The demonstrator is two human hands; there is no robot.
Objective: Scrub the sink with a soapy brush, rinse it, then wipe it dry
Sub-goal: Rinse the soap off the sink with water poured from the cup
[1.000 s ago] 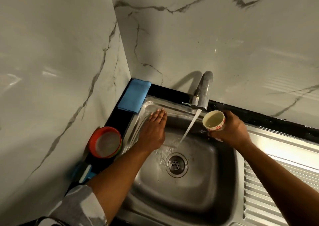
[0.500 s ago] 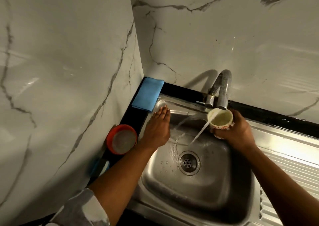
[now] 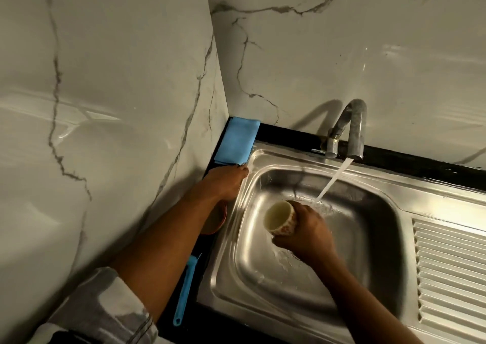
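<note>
Sink (image 3: pixel 394 186) stainless and wet, tap (image 3: pixel 353 125) running, veined marble walls (image 3: pixel 105 107), black counter (image 3: pixel 289 134)

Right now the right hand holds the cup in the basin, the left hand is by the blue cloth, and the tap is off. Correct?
No: the head view shows the tap running, its stream falling into the sink beside the cup. The rest holds.

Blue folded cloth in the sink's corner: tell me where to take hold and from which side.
Pinch the blue folded cloth at its near edge, coming from the steel sink side: it lies flat on the black ledge, with marble walls close behind and left.
</note>
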